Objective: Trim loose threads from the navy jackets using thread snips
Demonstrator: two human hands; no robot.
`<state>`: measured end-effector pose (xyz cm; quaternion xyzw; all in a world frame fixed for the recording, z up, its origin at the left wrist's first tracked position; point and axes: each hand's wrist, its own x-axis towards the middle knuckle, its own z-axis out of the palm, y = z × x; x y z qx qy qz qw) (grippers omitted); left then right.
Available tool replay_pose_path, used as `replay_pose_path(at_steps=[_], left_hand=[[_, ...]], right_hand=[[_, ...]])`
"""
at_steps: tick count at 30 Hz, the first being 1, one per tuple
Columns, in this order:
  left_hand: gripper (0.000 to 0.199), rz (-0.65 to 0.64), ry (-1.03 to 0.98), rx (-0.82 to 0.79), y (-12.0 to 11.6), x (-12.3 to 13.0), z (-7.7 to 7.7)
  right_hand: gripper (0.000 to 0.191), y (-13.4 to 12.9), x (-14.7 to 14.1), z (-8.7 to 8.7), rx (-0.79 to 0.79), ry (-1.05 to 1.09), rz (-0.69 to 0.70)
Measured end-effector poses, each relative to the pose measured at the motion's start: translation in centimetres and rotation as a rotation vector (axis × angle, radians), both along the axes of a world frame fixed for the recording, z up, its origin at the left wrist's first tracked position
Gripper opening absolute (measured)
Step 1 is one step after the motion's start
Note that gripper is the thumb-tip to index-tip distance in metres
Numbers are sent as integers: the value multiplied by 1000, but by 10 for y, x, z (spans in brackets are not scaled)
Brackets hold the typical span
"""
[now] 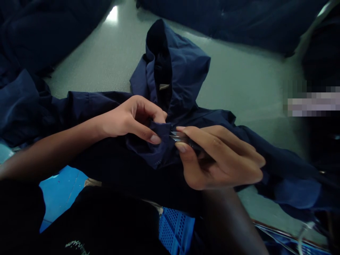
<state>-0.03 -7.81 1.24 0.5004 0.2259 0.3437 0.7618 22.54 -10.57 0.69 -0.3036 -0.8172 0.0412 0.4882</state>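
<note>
A dark blue hooded jacket point(186, 67) lies spread on the pale table, its hood pointing away from me. My left hand point(138, 120) pinches a folded edge of the jacket's fabric between thumb and fingers, lifted near the neck. Small metal thread snips point(179, 137) are gripped in my right hand point(217, 156), between thumb and index finger. Their pointed blades are slightly apart and touch or nearly touch the fabric edge beside my left fingers. The handle of the snips is mostly hidden in my palm.
More dark blue garments lie at the upper left point(53, 28) and along the far side point(233, 21) of the table point(255, 78). Below the near edge are a blue plastic basket point(176, 228) and a blue surface point(62, 191). Part of another person point(313, 104) shows at the right, blurred out.
</note>
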Motion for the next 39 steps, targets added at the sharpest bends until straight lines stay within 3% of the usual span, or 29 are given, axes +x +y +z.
replay_pose_path(at_steps=[4,11,17,32,39], left_hand=[[13,0,-4,-16,0,0,-1],[15,0,8,20,0,-1,-1],[17,49,39,46,-1,-1,1],[12,23,2,28,-1,-2,0],[13,14,-6,39,0,-1,-3]], right_hand=[[24,1,0,-2,29,-4,57],[23,1,1,-2,23,-19,-14],[18,1,-1,0,23,22,12],[19,1,0,1,12,14,52],[23,3,2,-2,92,-24,29]])
